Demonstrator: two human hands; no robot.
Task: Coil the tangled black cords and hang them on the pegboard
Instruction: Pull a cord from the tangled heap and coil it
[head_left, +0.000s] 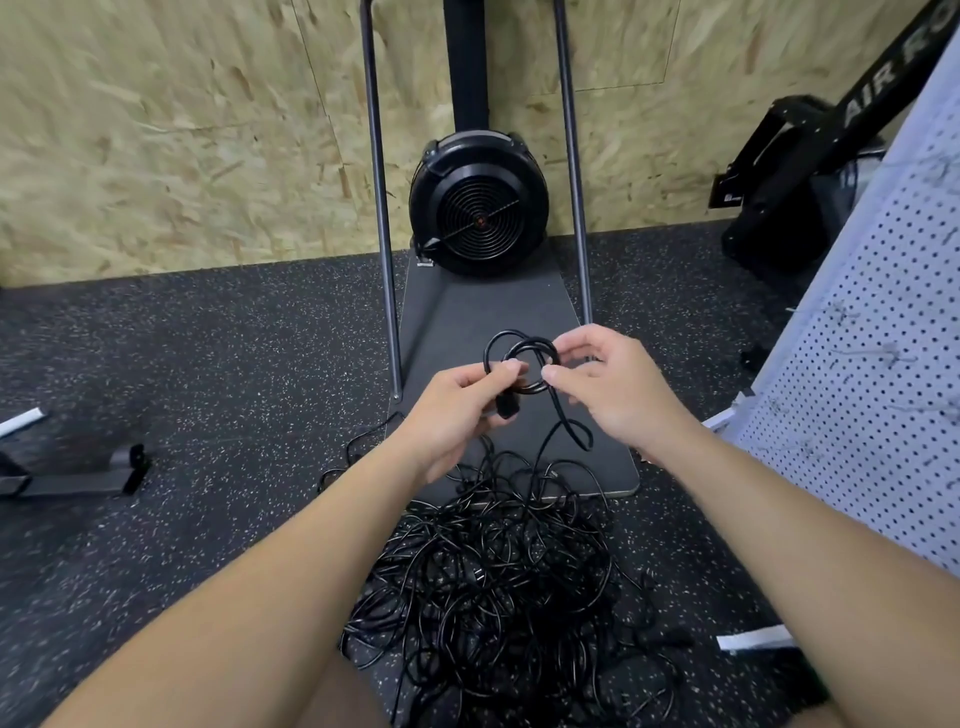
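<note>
Two hands meet above the speckled floor (182, 364): the left hand (457, 415) curls its fingers around a small coil of black cord (522, 364) and its plug, the right hand (608, 389) pinches the coil's other side, and a white pegboard (872, 415) leans rightmost. Below lies the tangled pile of black cords (498, 582).

Both bare forearms reach forward; left grip (462, 410) and right grip (608, 389) curled, pinching.
</note>
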